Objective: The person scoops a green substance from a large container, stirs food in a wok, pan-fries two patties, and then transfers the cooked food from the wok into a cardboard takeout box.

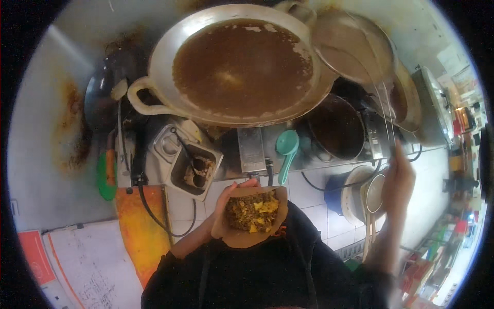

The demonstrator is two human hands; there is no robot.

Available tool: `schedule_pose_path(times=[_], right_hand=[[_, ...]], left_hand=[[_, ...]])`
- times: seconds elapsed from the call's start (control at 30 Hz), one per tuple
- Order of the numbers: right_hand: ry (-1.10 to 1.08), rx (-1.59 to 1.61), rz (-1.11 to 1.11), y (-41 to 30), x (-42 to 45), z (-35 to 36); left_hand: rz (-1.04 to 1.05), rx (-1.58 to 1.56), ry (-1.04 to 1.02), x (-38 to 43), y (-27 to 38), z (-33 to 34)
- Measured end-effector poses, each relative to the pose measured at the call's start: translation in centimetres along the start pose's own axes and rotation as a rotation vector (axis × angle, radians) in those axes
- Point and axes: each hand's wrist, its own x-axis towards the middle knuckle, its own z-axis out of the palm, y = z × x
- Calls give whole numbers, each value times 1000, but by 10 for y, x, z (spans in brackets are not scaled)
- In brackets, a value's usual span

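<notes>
My left hand (224,199) supports an open brown paper food wrapper (235,237) close to my chest. Inside the paper lies chopped brown food (245,208) with yellow pieces that look like egg. At the right, my right hand (399,174), blurred, is closed around the end of a long wire handle. That handle leads up to a large round mesh strainer (353,46) beside the wok's right rim. A wide metal wok (164,50) full of brown liquid (247,69) stands in front of me.
A turquoise scoop (288,148) rests by the stove edge. Left of it stands a steel container (216,170) with a dark-handled utensil. A dark pot (335,127) sits below the strainer. Black hoses (148,208) hang in front; a metal ladle (120,127) leans at left.
</notes>
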Motion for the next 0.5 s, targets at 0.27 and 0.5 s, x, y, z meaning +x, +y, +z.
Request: schedule_pose_path(times=[0.27, 0.5], right_hand=[[-304, -308, -341, -145, 123, 66], [-508, -278, -456, -177, 139, 112]], left_hand=[[-47, 130, 247, -13, 10, 19], [-14, 24, 322, -34, 5, -8]])
